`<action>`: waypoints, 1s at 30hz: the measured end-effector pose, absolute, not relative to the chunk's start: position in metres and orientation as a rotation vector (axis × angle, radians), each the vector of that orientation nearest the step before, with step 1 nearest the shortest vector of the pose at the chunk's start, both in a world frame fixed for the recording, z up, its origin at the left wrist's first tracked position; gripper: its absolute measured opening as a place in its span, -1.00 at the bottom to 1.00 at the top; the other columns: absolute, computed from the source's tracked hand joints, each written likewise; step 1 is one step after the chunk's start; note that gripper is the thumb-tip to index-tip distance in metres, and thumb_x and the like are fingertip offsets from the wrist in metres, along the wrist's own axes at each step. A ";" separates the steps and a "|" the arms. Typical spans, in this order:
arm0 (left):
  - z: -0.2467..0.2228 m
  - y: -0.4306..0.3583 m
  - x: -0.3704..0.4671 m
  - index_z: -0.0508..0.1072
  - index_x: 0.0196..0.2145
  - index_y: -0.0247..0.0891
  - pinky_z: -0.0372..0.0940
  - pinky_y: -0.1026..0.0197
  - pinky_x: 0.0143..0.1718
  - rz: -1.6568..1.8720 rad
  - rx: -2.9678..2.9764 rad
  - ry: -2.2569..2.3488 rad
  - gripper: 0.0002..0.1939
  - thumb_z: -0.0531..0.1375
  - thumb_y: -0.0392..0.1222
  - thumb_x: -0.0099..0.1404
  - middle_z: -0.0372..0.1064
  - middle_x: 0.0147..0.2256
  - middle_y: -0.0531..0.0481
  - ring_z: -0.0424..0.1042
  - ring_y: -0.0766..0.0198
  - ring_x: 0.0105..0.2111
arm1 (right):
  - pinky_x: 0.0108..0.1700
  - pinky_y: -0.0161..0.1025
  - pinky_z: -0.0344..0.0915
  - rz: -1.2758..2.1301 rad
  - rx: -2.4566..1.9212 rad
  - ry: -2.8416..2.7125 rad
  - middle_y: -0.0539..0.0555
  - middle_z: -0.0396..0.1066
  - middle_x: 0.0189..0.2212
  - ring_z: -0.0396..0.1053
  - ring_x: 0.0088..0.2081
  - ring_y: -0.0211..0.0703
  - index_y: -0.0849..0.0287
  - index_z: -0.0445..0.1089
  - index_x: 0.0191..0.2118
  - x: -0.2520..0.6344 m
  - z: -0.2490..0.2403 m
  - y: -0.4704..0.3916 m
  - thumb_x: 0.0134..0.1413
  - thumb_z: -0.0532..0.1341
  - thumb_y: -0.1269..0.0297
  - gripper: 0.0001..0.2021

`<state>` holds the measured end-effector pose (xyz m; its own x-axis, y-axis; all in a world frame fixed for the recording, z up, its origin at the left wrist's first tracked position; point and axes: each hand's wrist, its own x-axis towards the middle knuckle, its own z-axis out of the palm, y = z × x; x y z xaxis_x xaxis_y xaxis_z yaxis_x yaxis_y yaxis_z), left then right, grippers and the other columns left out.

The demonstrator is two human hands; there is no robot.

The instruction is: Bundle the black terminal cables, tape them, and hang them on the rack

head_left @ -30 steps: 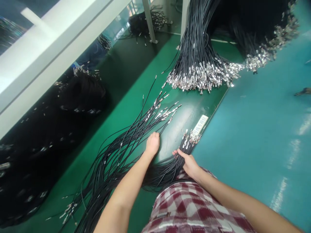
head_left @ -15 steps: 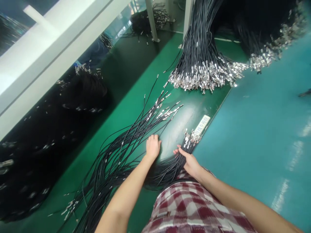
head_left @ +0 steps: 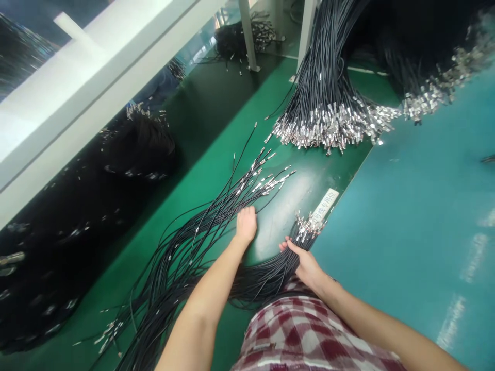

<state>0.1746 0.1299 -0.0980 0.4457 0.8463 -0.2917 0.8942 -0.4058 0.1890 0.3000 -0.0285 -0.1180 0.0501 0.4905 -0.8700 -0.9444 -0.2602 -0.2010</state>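
Observation:
My right hand (head_left: 305, 260) is wrapped round a bundle of black cables (head_left: 286, 263), just below its silver metal ends (head_left: 307, 226). My left hand (head_left: 246, 222) is closed over the near side of a looser spread of black cables (head_left: 204, 216); its fingertips are turned down, and what they grip is too small to make out. Silver tips (head_left: 266, 183) of the loose cables fan out beyond my left hand. Both groups run down to the lower left, where they overlap. A white label with printed characters (head_left: 325, 203) lies on the green surface beside the bundle's ends.
A large hanging bunch of black cables (head_left: 328, 77) with silver ends spreads at the top, with another dark bunch to its right. A white frame beam (head_left: 77, 77) crosses the upper left. Dark cable heaps (head_left: 135, 144) lie beneath it. Blue-green floor (head_left: 406, 216) shows at right.
My left hand has shifted slightly up along the loose cables. The bundle in my right hand shows its metal ends a little more spread. The whole view has moved slightly.

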 end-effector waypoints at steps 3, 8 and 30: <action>-0.094 0.088 0.172 0.38 -0.22 -0.23 0.29 0.14 -0.14 -0.227 2.395 1.303 -0.87 0.03 -0.31 0.39 0.41 -0.24 -0.10 0.39 0.15 -0.21 | -0.19 -0.36 0.48 1.573 -1.078 0.594 0.15 0.57 -0.21 0.52 -0.13 -0.12 0.23 0.54 -0.27 0.302 -0.121 -0.029 -0.09 0.43 0.37 -0.81; -0.084 0.012 0.147 0.41 -0.31 -0.20 0.29 0.17 -0.19 -0.216 2.377 1.012 -0.84 0.05 -0.22 0.41 0.40 -0.32 -0.05 0.39 0.17 -0.26 | -0.19 -0.31 0.50 1.539 -1.117 0.580 0.11 0.57 -0.31 0.53 -0.27 -0.14 0.24 0.53 -0.34 0.300 -0.125 -0.034 -0.14 0.45 0.43 -0.83; -0.083 0.134 0.086 0.30 -0.32 -0.22 0.25 0.12 -0.17 -0.107 2.058 1.825 -0.94 0.13 -0.34 0.25 0.37 -0.32 -0.09 0.41 0.11 -0.25 | -0.37 -0.32 0.47 1.602 -1.047 0.665 0.03 0.52 -0.46 0.49 -0.44 -0.20 0.19 0.49 -0.29 0.305 -0.133 -0.026 -0.11 0.40 0.52 -0.79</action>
